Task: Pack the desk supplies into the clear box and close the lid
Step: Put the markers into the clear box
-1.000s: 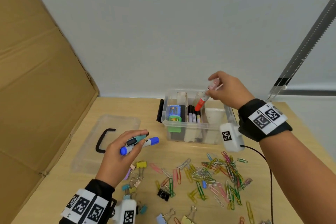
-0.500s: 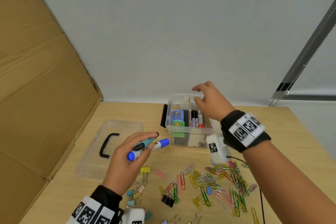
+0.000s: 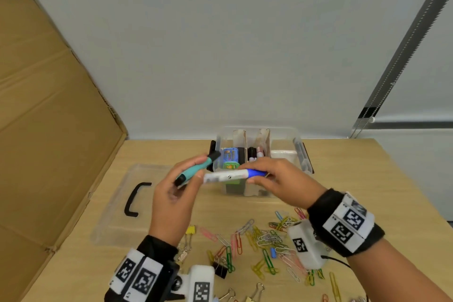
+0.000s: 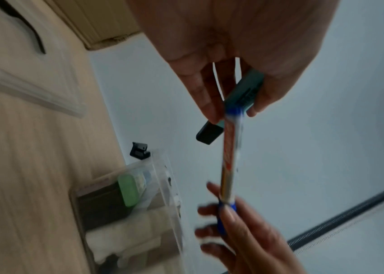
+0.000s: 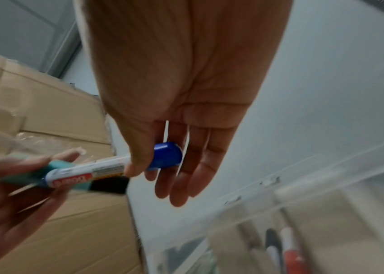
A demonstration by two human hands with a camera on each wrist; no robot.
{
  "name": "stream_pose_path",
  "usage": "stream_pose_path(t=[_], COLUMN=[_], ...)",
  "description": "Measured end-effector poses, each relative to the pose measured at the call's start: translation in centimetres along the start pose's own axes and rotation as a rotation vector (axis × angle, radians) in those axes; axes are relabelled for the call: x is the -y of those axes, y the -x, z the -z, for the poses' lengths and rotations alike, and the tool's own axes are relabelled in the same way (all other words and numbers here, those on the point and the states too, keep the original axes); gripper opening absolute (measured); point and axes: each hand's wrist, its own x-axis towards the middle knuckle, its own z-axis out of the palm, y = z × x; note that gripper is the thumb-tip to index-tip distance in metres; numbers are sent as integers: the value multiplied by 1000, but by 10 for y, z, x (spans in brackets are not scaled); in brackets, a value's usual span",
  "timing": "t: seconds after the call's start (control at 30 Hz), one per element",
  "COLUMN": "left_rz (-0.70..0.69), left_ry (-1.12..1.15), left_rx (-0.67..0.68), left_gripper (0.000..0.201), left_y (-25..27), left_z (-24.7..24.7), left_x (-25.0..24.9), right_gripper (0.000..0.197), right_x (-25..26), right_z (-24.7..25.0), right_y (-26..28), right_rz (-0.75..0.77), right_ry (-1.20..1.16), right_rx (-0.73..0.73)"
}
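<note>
The clear box (image 3: 300, 154) stands open at the back of the desk, with cardboard dividers, a green and blue case, and several markers inside. In front of it my left hand (image 3: 186, 179) grips a teal marker (image 3: 196, 169) with a black cap. A white marker with a blue cap (image 3: 228, 176) lies level between my hands. My right hand (image 3: 255, 174) pinches its blue cap end (image 5: 165, 154) between thumb and fingers. Its other end rests against the teal marker (image 4: 244, 89) at my left fingertips (image 4: 209, 111). The clear lid (image 3: 115, 216) with a black handle lies flat to the left.
Several coloured paper clips (image 3: 269, 240) are strewn over the near desk, with binder clips (image 3: 220, 268) by my left wrist. A big cardboard sheet (image 3: 49, 130) leans along the left side. A white wall stands just behind the box (image 4: 139, 204).
My right hand left the red marker in the box, came back and took the blue cap end of the white marker. My left hand rose toward the box with both markers.
</note>
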Motion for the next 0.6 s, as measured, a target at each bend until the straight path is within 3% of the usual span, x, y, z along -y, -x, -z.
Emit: stream_pose_path(t=[0.13,0.27,0.33,0.5,0.6], left_rz=[-12,14,28,18,-6], left_ry=[-90,-189,-213,-247,-309], left_rx=[-28,2,12,71,121], left_gripper=[29,33,34,40,41], left_y=[-1,6,10,21,26], left_z=[23,31,30,19,14], left_x=[8,20,27,33,34], right_gripper=[25,13,18,30,32], right_x=[-16,-23,-27,-40,-41], right_z=[40,67,66,44,31], right_y=[7,-11,-32,-99,-122], right_rz=[-172,-228,-301,-562,-621], right_ry=[-14,-61,-77,35,-15], right_rx=[-225,-457,-420,-71,19])
